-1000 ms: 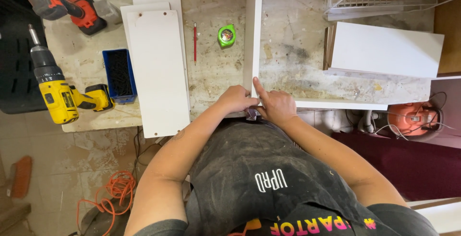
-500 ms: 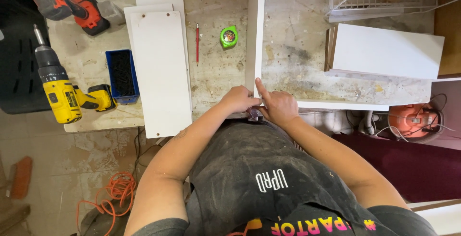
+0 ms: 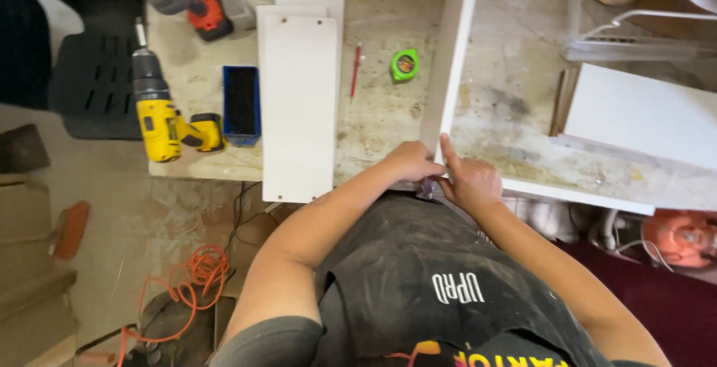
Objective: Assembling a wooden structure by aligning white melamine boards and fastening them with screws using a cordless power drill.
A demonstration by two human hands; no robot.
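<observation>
- Your long white board stands on edge on the table, its long axis running from your hands toward 12 o'clock, leaning slightly to 1 o'clock; the far end is cut off by the top of the view
- Your left hand is curled closed against the board's near end; your right hand presses beside it with the index finger stretched up along the board
- A small dark thing sits between your hands, too hidden to make out
- At 10 o'clock lie flat white panels, a blue tray and a yellow drill
- A green tape measure and a red pencil lie near 11 o'clock
</observation>
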